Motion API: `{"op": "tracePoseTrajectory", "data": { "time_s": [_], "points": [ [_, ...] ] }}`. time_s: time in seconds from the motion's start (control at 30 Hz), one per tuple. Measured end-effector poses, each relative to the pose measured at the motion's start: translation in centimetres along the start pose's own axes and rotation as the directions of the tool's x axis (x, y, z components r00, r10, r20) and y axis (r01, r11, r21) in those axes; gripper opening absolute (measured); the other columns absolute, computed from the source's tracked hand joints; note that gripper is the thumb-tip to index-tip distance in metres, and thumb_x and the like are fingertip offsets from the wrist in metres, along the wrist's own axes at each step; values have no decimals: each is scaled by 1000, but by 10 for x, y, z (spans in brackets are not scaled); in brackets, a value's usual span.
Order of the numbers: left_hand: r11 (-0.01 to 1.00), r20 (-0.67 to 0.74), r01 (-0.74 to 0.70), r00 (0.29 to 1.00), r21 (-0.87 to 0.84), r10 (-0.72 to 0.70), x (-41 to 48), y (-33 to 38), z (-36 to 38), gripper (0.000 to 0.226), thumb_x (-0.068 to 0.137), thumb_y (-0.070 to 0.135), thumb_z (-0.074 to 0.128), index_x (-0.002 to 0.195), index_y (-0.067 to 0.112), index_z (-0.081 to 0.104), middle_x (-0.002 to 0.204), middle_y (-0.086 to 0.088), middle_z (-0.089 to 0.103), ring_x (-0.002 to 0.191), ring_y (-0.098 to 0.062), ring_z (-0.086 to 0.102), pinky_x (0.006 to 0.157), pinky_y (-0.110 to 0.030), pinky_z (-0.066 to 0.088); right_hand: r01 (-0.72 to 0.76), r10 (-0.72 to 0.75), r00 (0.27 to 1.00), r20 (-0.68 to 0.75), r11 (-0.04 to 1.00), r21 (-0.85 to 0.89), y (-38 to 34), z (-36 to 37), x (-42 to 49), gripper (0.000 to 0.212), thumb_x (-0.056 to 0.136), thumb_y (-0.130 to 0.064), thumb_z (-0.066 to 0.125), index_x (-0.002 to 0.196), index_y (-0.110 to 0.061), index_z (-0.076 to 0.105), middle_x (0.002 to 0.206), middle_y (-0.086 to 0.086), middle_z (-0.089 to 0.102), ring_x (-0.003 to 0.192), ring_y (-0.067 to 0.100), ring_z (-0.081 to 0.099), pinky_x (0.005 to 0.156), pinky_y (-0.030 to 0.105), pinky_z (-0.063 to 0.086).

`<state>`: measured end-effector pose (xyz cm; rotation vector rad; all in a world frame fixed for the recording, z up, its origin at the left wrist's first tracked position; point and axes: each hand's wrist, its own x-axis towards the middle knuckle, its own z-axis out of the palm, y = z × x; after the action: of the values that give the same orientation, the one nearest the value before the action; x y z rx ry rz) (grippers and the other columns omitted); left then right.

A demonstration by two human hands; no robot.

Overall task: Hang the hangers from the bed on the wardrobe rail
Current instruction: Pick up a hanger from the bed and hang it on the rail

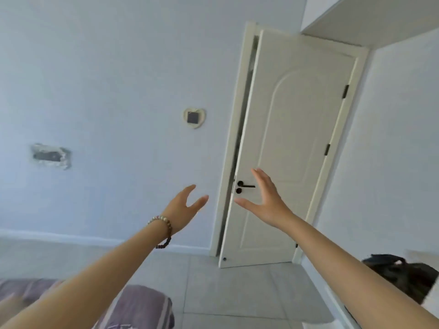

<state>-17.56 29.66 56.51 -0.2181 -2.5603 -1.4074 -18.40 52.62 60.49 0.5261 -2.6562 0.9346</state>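
Observation:
Both my arms stretch out in front of me toward the far wall. My left hand (184,208), with a bead bracelet at the wrist, has its fingers spread and holds nothing. My right hand (264,200) is also spread and empty, level with the door handle. The corner of the bed (142,307), under a mauve cover, shows at the bottom left. No hangers and no wardrobe rail are in view.
A cream door (289,150) with a black handle (245,185) stands slightly ajar ahead. A white cabinet edge (356,20) is at the top right. Dark fabric (403,276) lies at the lower right. The floor (237,288) is pale tile.

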Motion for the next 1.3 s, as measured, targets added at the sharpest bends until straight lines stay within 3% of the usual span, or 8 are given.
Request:
{"op": "tracePoseTrajectory", "data": {
  "time_s": [0.13, 0.33, 0.67, 0.87, 0.97, 1.07, 1.2, 1.3],
  "points": [
    [962, -61, 239, 971, 134, -233, -42, -114, -49, 79, 86, 59, 46, 148, 20, 18, 155, 1, 21, 142, -19, 22, 116, -39, 23, 26, -36, 980, 196, 998, 55, -23, 121, 21, 95, 77, -61, 61, 149, -33, 6, 157, -18, -5, 145, 4, 0, 119, 34, 10],
    [791, -159, 565, 825, 236, -542, -119, -261, -81, 90, 77, 70, 47, 145, 15, 25, 151, -6, 31, 132, -25, 39, 112, -38, 29, 35, -79, 889, 452, 994, 106, -32, 293, 22, 94, 78, -57, 63, 150, -28, 10, 158, -10, -2, 146, 9, 2, 119, 34, 11],
    [413, -226, 905, 425, 99, -876, -215, -441, -41, 82, 84, 61, 47, 142, 7, 28, 148, -11, 34, 133, -28, 37, 110, -35, 31, -127, -6, 643, 766, 985, 114, 20, 521, -20, 93, 79, -51, 66, 150, -18, 17, 159, 0, 5, 146, 15, 6, 116, 33, 13],
    [239, -185, 962, 213, -131, -959, -240, -516, 19, 81, 86, 55, 51, 147, 11, 21, 152, -7, 28, 138, -25, 32, 113, -35, 27, -288, 81, 505, 859, 954, 80, 72, 611, -58, 87, 78, -46, 70, 147, -15, 25, 154, 2, 23, 142, 15, 23, 116, 31, 21],
    [206, -146, 956, 178, -209, -973, -245, -549, 46, 80, 87, 53, 51, 147, 12, 19, 152, -5, 28, 138, -22, 31, 113, -34, 26, -355, 111, 440, 891, 933, 59, 92, 651, -75, 81, 81, -42, 69, 146, -18, 29, 152, 1, 28, 140, 15, 26, 113, 29, 23],
    [171, -111, 948, 146, -269, -983, -248, -575, 69, 76, 89, 51, 48, 147, 12, 17, 154, -4, 23, 139, -22, 30, 111, -32, 26, -441, 141, 366, 920, 897, 38, 105, 693, -93, 74, 81, -42, 68, 143, -22, 34, 147, 3, 37, 131, 16, 40, 107, 30, 35],
    [103, -70, 900, 80, -424, -994, -254, -608, 91, 74, 92, 50, 43, 148, 11, 16, 155, -5, 21, 140, -23, 28, 111, -32, 25, -590, 163, 296, 941, 806, 46, 105, 740, -118, 64, 87, -27, 65, 142, -11, 36, 144, 5, 42, 113, 13, 49, 90, 21, 37],
    [59, -57, 857, 34, -512, -998, -258, -629, 102, 72, 93, 50, 39, 148, 11, 14, 155, -6, 21, 140, -24, 28, 112, -33, 25, -663, 160, 258, 953, 746, 54, 103, 766, -131, 59, 89, -21, 62, 141, -8, 37, 141, 9, 46, 116, 18, 52, 97, 30, 43]
  ]
}}
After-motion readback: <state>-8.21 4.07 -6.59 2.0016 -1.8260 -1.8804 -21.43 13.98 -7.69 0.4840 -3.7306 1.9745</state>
